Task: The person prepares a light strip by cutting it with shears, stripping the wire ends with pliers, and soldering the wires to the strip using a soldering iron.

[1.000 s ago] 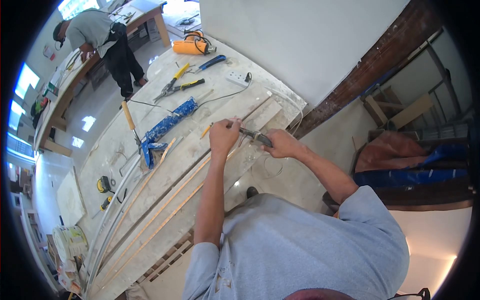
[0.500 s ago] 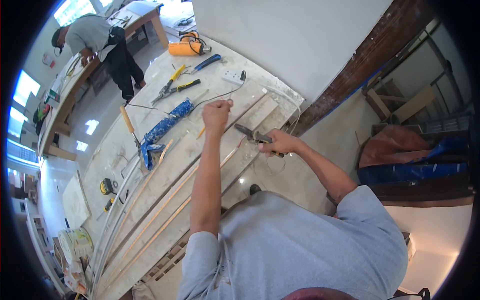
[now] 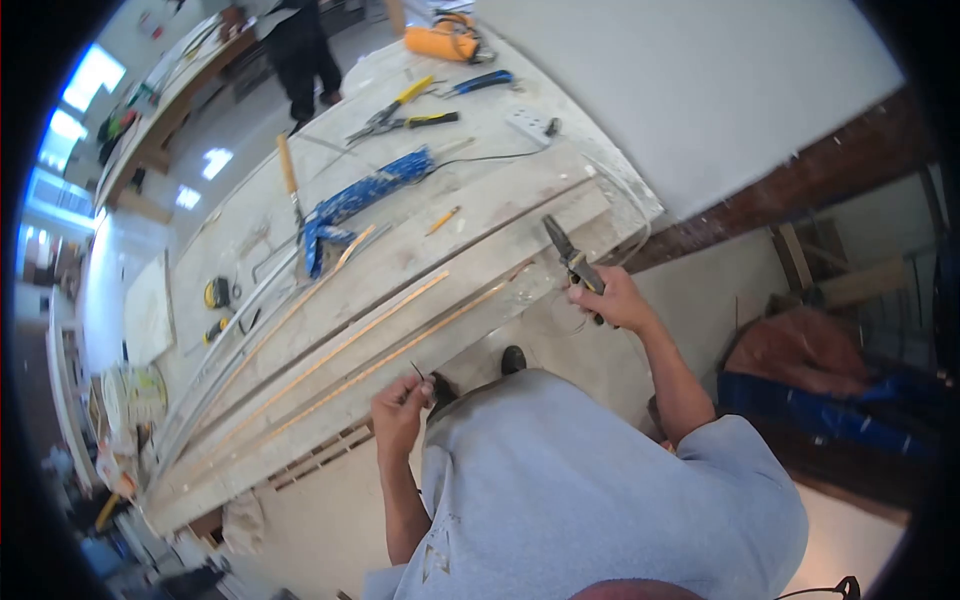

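Observation:
My right hand [image 3: 612,298] is closed round the handles of a pair of pliers [image 3: 562,243], whose jaws point up and left over the near edge of the workbench [image 3: 480,215]. My left hand [image 3: 398,408] is beside the bench's near edge, close to my shirt. Its thumb and fingers pinch a short, thin dark piece [image 3: 417,371], too small to name. Long narrow strips with an orange shine [image 3: 400,350] run lengthwise along the bench between the hands. A pencil [image 3: 442,220] lies beyond them.
On the bench lie a blue-spattered caulking gun [image 3: 370,192], yellow-handled snips [image 3: 380,122], a blue utility knife [image 3: 484,83], an orange heat gun [image 3: 440,42], a white power strip [image 3: 526,126] and a tape measure [image 3: 216,292]. Another person [image 3: 300,55] stands beyond.
My left hand has moved from above the bench down towards my body, now pinching a small dark piece in view. My right hand and pliers have shifted off the strips; the view has turned.

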Available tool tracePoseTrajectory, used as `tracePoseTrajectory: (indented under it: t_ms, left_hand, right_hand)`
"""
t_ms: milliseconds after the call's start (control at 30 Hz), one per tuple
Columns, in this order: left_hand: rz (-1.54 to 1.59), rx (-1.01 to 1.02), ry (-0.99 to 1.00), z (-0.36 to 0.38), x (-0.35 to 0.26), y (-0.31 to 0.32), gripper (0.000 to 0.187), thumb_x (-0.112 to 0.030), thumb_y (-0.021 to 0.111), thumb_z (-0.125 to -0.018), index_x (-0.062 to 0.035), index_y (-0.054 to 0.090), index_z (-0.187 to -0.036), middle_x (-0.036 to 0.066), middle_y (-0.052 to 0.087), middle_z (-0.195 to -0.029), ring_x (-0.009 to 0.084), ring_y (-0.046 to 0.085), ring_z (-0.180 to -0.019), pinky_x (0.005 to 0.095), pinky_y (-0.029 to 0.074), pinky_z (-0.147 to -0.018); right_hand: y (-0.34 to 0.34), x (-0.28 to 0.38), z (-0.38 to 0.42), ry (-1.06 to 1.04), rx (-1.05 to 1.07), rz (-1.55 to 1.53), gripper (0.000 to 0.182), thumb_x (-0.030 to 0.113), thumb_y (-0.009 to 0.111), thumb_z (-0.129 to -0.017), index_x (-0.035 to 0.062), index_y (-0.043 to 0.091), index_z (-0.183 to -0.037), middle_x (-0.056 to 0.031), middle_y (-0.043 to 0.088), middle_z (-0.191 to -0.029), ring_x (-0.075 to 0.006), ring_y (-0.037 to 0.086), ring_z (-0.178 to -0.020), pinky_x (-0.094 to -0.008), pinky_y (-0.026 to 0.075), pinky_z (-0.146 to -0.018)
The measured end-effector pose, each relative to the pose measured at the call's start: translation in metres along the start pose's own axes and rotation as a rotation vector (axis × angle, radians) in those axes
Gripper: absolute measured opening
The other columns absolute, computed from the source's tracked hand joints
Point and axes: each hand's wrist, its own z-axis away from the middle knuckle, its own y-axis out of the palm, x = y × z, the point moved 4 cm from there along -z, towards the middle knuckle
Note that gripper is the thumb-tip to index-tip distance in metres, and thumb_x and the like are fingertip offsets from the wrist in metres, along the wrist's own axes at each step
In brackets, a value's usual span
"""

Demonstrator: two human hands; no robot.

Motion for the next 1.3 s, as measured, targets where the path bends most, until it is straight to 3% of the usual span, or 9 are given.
tracePoseTrajectory:
  t_ms: [67,100,433,833,1033,1133,1200,1233,1300]
  left_hand:
    - [0.241,-0.018,-0.102,0.027,0.025,-0.001,0.014,-0.008,0.068,-0.094,0.0047,0.075,-0.094,0.002,0.068,-0.076,0.0108,0.062,-0.07,0.0268,0.05,-0.066]
    - [0.267,-0.043,-0.093,0.038,0.032,-0.003,0.014,-0.008,0.068,-0.095,0.0045,0.075,-0.096,0.005,0.071,-0.08,0.0125,0.064,-0.071,0.0275,0.053,-0.07]
    - [0.63,-0.133,-0.062,0.053,0.05,-0.049,0.019,-0.012,0.066,-0.098,0.0049,0.069,-0.107,0.012,0.073,-0.082,0.0178,0.07,-0.072,0.0314,0.059,-0.069]
    - [0.606,-0.201,-0.011,0.059,0.077,-0.193,0.018,-0.016,0.063,-0.101,-0.0001,0.067,-0.107,0.007,0.07,-0.076,0.0126,0.067,-0.065,0.0241,0.05,-0.058]
    - [0.658,-0.197,0.08,0.044,0.071,-0.233,0.019,-0.016,0.064,-0.101,0.0016,0.067,-0.11,0.005,0.066,-0.069,0.0106,0.061,-0.058,0.025,0.049,-0.054]
    - [0.614,-0.203,0.109,0.032,0.046,-0.237,0.02,-0.017,0.065,-0.101,0.0005,0.069,-0.111,0.002,0.064,-0.068,0.0076,0.058,-0.058,0.0249,0.046,-0.052]
    - [0.454,-0.191,0.176,0.03,0.024,-0.239,0.018,-0.017,0.065,-0.102,-0.0029,0.071,-0.109,0.001,0.063,-0.068,0.0055,0.056,-0.058,0.0241,0.045,-0.052]
    - [0.385,-0.227,0.231,0.032,0.011,-0.242,0.016,-0.017,0.065,-0.101,-0.0045,0.073,-0.108,0.0,0.063,-0.069,0.0045,0.054,-0.058,0.0238,0.045,-0.053]
    - [0.345,-0.237,0.272,0.027,0.007,-0.243,0.017,-0.017,0.065,-0.1,-0.0045,0.073,-0.108,-0.001,0.063,-0.069,0.005,0.055,-0.059,0.0247,0.045,-0.054]
  right_hand:
    - [0.017,0.043,-0.019,-0.435,0.025,0.984,0.032,0.029,0.077,-0.088,-0.0022,0.069,-0.091,-0.0127,0.065,-0.088,-0.0319,0.066,-0.082,-0.0419,0.055,-0.076]
    - [0.027,0.055,-0.032,-0.608,0.039,0.949,0.034,0.03,0.08,-0.083,-0.0013,0.068,-0.088,-0.0153,0.058,-0.085,-0.0383,0.059,-0.082,-0.0468,0.051,-0.078]
    - [0.259,0.12,-0.104,-0.812,0.526,1.436,0.047,0.042,0.084,-0.077,0.0009,0.069,-0.093,-0.0141,0.059,-0.105,-0.0343,0.06,-0.104,-0.0473,0.051,-0.087]
    - [0.404,0.11,-0.131,-0.892,0.568,1.395,0.043,0.028,0.085,-0.074,0.0,0.066,-0.1,-0.0178,0.06,-0.12,-0.0366,0.055,-0.117,-0.0457,0.047,-0.099]
    - [0.422,0.103,-0.096,-1.201,0.276,1.082,0.037,0.016,0.085,-0.07,-0.0007,0.069,-0.098,-0.02,0.063,-0.123,-0.0373,0.059,-0.114,-0.0454,0.049,-0.097]
    - [0.461,0.109,-0.043,-1.091,0.477,0.769,0.031,0.014,0.083,-0.076,-0.0017,0.068,-0.098,-0.0178,0.068,-0.11,-0.0332,0.067,-0.101,-0.0405,0.053,-0.086]
    - [0.48,0.103,-0.03,-0.779,0.576,0.446,0.026,0.014,0.081,-0.084,-0.0023,0.069,-0.1,-0.014,0.07,-0.1,-0.0249,0.069,-0.09,-0.0338,0.055,-0.078]
    - [0.486,0.097,-0.029,-0.691,0.587,0.317,0.023,0.015,0.077,-0.09,-0.0025,0.07,-0.103,-0.0108,0.07,-0.1,-0.0161,0.067,-0.089,-0.0284,0.054,-0.076]
    - [0.485,0.086,-0.037,-0.596,0.54,0.271,0.021,0.014,0.076,-0.091,-0.0023,0.07,-0.103,-0.0097,0.07,-0.099,-0.0149,0.067,-0.088,-0.028,0.054,-0.076]
